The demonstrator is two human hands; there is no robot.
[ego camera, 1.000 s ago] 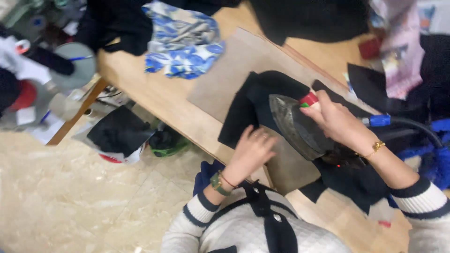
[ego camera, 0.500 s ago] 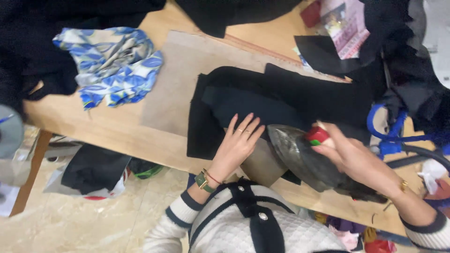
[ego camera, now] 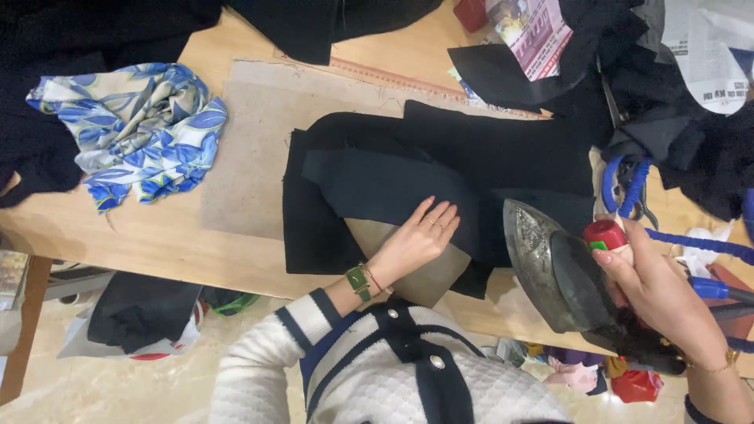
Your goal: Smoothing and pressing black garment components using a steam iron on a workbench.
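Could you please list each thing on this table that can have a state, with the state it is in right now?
Iron: lifted and tilted, soleplate showing, off the cloth.
Black cloth: spread on the mat, partly folded over.
Left hand: flat, pressing the black cloth.
Right hand: closed around the iron's handle.
Blue patterned cloth: crumpled in a heap.
Grey mat: lying flat on the wooden table.
Blue cord: coiled beside the iron.

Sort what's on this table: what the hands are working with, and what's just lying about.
In use: black fabric under the left hand; iron held tilted up by the right hand; grey pressing mat.

Lying about: blue floral cloth, printed paper, blue coiled cord.
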